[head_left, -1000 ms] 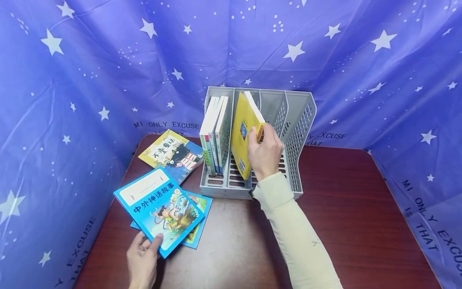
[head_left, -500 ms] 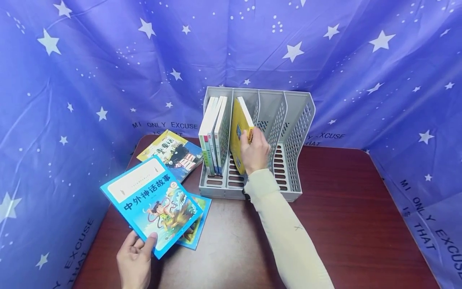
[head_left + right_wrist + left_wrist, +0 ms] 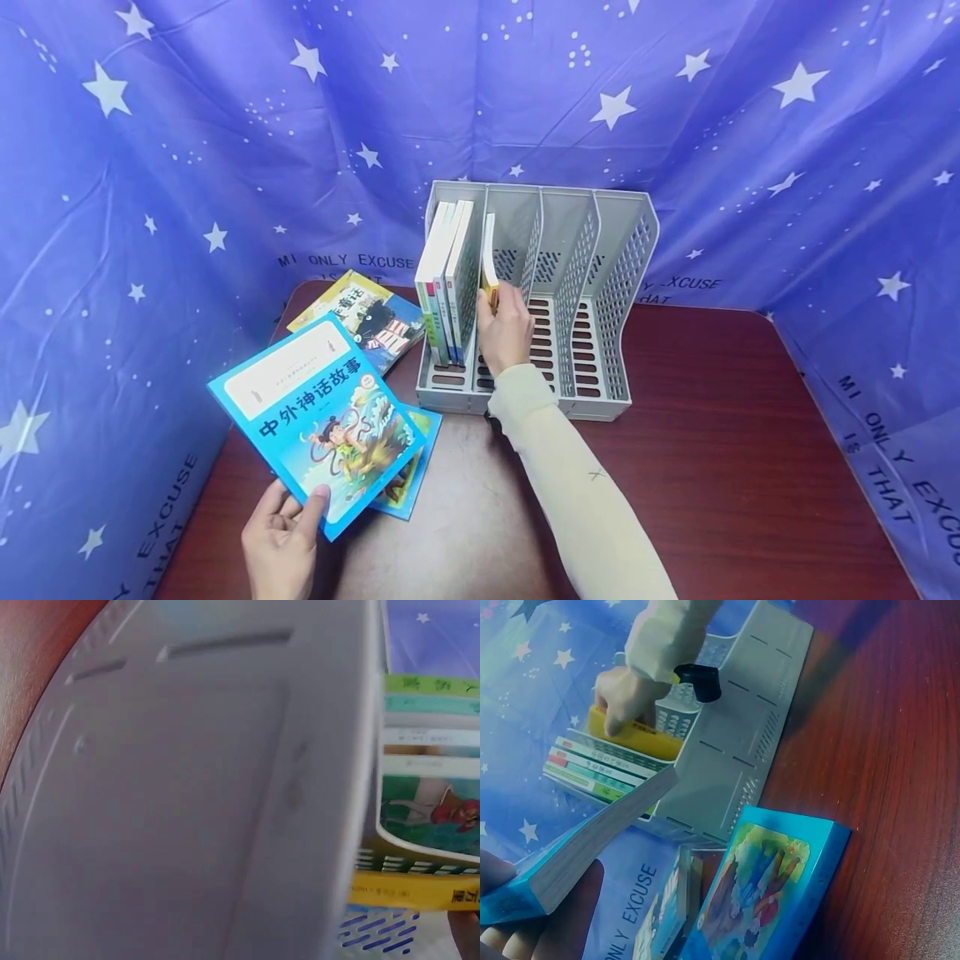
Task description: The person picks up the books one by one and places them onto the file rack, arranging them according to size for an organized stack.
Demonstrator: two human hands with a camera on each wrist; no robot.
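In the head view my right hand (image 3: 508, 329) grips the spine edge of a yellow book (image 3: 489, 265) standing upright in the second compartment from the left of a grey file rack (image 3: 525, 406). The yellow spine (image 3: 412, 891) shows in the right wrist view, fingertips at its edge. My left hand (image 3: 283, 533) pinches the lower corner of a blue book (image 3: 318, 417), thumb on its illustrated cover, holding it tilted above other books. Its page block (image 3: 604, 840) faces the left wrist camera. Several upright books (image 3: 444, 283) fill the leftmost compartment.
Under the held blue book lies another blue book (image 3: 408, 487). A yellow-and-dark picture book (image 3: 382, 325) lies behind it, left of the rack. The reddish-brown table (image 3: 720, 433) extends to the right. A starry blue curtain (image 3: 480, 100) surrounds the back and sides.
My right hand has moved left and lowered the yellow book into the second compartment, bringing it upright against the left divider. My left hand has shifted slightly left with the blue book.
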